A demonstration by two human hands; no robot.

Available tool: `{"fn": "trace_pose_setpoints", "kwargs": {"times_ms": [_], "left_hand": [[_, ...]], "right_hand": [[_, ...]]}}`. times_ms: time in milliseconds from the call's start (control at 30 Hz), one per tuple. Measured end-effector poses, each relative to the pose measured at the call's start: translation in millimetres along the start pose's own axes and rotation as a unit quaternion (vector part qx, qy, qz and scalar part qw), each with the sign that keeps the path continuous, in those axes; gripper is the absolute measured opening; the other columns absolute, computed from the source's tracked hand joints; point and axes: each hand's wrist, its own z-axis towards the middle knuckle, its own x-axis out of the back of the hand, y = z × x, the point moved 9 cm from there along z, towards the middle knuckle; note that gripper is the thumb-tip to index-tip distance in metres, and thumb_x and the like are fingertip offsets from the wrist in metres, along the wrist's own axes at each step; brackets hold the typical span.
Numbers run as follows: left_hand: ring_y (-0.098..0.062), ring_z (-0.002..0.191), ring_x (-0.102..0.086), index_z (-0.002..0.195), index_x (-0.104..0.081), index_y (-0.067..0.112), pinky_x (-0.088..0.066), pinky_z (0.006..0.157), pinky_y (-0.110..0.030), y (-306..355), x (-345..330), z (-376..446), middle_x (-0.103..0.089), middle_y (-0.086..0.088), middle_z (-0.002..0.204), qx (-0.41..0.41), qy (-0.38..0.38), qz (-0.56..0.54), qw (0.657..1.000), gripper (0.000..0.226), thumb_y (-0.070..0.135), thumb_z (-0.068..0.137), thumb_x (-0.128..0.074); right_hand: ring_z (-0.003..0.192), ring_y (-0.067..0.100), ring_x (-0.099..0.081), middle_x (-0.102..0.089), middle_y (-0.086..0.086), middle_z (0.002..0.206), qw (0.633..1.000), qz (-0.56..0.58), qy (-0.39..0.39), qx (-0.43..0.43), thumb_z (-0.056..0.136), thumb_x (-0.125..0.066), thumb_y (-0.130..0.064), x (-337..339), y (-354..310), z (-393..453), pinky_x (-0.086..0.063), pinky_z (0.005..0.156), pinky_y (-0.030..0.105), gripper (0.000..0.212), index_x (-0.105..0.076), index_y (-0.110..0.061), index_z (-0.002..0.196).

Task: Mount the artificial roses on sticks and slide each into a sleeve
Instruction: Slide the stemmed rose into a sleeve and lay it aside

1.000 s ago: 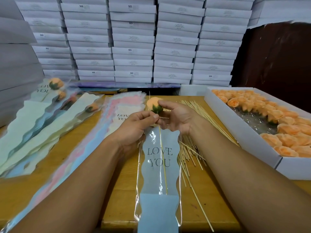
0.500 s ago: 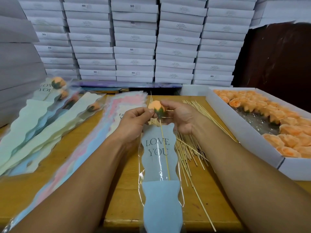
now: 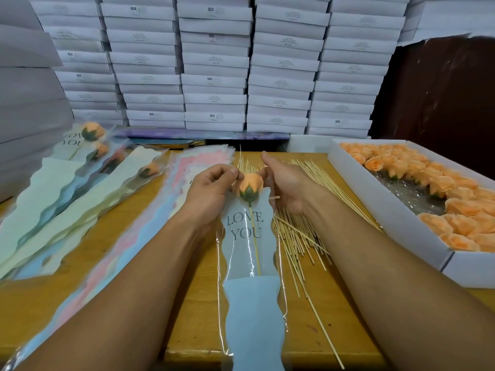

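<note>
My left hand (image 3: pixel 211 190) pinches the sleeve's (image 3: pixel 250 253) far mouth beside the rose (image 3: pixel 249 186); my right hand (image 3: pixel 288 187) curls at the opposite edge. The rose head points away, its stick (image 3: pixel 255 245) running near-far inside the sleeve, loose sticks (image 3: pixel 297 236) lying just right.

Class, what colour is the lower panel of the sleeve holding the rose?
Light blue, below the clear part of the sleeve; seen in the head view.

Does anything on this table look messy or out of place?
Mostly tidy. The bare sticks lie in a loose, fanned heap, and one stick has strayed toward the table's near edge. The sleeve being filled overhangs that edge.
</note>
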Motion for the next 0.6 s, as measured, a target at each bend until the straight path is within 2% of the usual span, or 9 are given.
{"fn": "trace_pose_setpoints", "kwargs": {"times_ms": [67,167,233,333,433,600], "left_hand": [[-0.022,0.062,-0.054,0.075,-0.069,0.018,-0.048,0.059,-0.031,-1,1,1,-0.058,-0.014,0.078,0.006,0.010,-0.002,1.000,0.025,0.020,0.099,-0.060],[-0.025,0.071,-0.050,0.079,-0.068,0.016,-0.046,0.060,-0.031,-1,2,1,-0.055,-0.017,0.084,0.004,0.021,-0.008,1.000,0.023,0.020,0.099,-0.059],[-0.025,0.072,-0.050,0.079,-0.068,0.015,-0.047,0.060,-0.030,0,2,1,-0.057,-0.014,0.084,-0.002,0.021,0.003,1.000,0.023,0.019,0.100,-0.058],[-0.019,0.061,-0.052,0.081,-0.069,0.014,-0.046,0.051,-0.021,1,6,2,-0.062,-0.005,0.078,-0.011,0.036,0.018,0.999,0.021,0.018,0.099,-0.059],[-0.013,0.055,-0.054,0.083,-0.068,0.013,-0.044,0.047,-0.018,-1,8,3,-0.065,-0.001,0.077,-0.003,0.048,0.019,0.999,0.021,0.020,0.100,-0.060],[-0.019,0.055,-0.055,0.085,-0.065,0.011,-0.050,0.048,-0.026,-8,9,3,-0.061,-0.008,0.069,0.038,0.042,-0.023,0.998,0.022,0.023,0.101,-0.057]], "right_hand": [[0.069,0.024,-0.054,-0.063,0.007,0.075,1.000,-0.015,0.003,0.005,0.097,-0.047,-0.064,-1,-1,0,-0.045,0.045,0.027,0.061,-0.070,-0.015,0.070],[0.075,0.024,-0.060,-0.069,0.005,0.071,0.999,-0.041,-0.012,0.017,0.097,-0.041,-0.068,-5,-3,0,-0.049,0.053,0.029,0.072,-0.073,-0.016,0.060],[0.076,0.022,-0.062,-0.071,0.002,0.068,0.998,-0.055,-0.028,0.021,0.097,-0.039,-0.070,-9,-3,-1,-0.051,0.058,0.030,0.076,-0.074,-0.017,0.056],[0.075,0.023,-0.064,-0.071,0.005,0.071,0.997,-0.054,-0.042,0.019,0.097,-0.038,-0.070,-13,-2,-2,-0.053,0.063,0.033,0.075,-0.073,-0.017,0.057],[0.070,0.023,-0.062,-0.069,0.006,0.073,0.998,-0.045,-0.042,0.011,0.098,-0.038,-0.068,-14,0,0,-0.052,0.061,0.032,0.072,-0.074,-0.015,0.065],[0.050,0.015,-0.056,-0.063,0.001,0.060,0.999,-0.019,-0.046,0.001,0.100,-0.040,-0.063,-15,4,3,-0.044,0.045,0.024,0.064,-0.075,-0.010,0.095]]}}
